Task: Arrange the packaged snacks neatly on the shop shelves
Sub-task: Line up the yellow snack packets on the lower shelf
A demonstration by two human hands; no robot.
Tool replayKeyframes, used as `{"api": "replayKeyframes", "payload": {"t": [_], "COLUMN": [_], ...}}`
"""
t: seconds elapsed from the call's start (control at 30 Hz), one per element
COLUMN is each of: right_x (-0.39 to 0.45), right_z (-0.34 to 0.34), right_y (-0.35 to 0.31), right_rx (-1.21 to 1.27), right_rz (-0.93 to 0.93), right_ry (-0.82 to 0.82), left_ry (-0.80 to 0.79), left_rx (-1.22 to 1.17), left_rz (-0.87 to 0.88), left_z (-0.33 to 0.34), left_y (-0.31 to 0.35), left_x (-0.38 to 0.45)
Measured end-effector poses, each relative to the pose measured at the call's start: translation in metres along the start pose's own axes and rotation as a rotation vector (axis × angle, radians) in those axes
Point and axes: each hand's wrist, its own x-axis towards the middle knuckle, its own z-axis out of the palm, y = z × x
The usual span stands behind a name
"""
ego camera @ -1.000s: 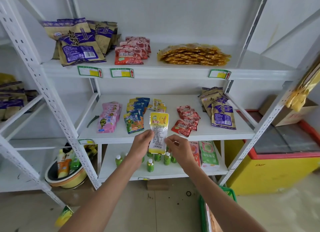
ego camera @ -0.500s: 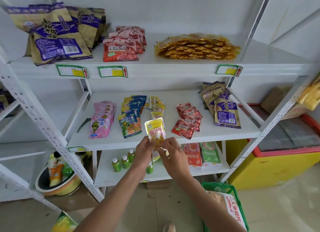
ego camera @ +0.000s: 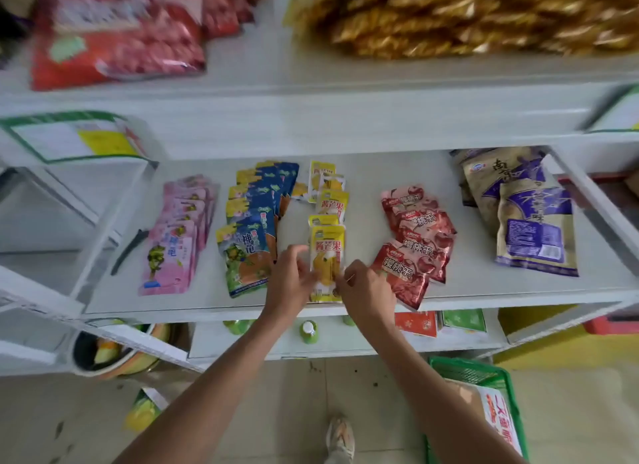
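Yellow mango packet (ego camera: 326, 259) lies flat at front of middle shelf (ego camera: 484, 290), heading a row of about five yellow packets. Left hand (ego camera: 288, 283) and right hand (ego camera: 366, 290) fingers pinch its lower edges. Four red cherry packets (ego camera: 415, 242) just right, blue stack (ego camera: 249, 242) left.

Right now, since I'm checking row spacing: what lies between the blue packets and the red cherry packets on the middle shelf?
In the head view, the yellow mango packets, the front one held by both hands.
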Motion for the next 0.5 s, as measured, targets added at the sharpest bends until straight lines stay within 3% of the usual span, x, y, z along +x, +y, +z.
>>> {"api": "replayKeyframes", "payload": {"t": [0.2,0.27,0.4,0.5], "right_x": [0.047,0.078,0.167,0.225], "right_z": [-0.010,-0.026,-0.037,-0.020], "right_y": [-0.005,-0.012,-0.044,-0.065], "right_rx": [-0.298,-0.251,-0.133,-0.089], "right_rz": [-0.082,-0.067,-0.007,0.057], "right_ry": [-0.126,-0.123,0.046,-0.029], "left_ry": [0.102,0.132,0.149,0.149], "left_rx": [0.157,0.207,0.313,0.355], "left_rz": [0.135,0.194,0.221,0.289], "left_z": [0.019,0.021,0.022,0.026], "left_y": [-0.022,-0.025,-0.026,-0.031], "left_x": [0.012,0.011,0.007,0.004]}}
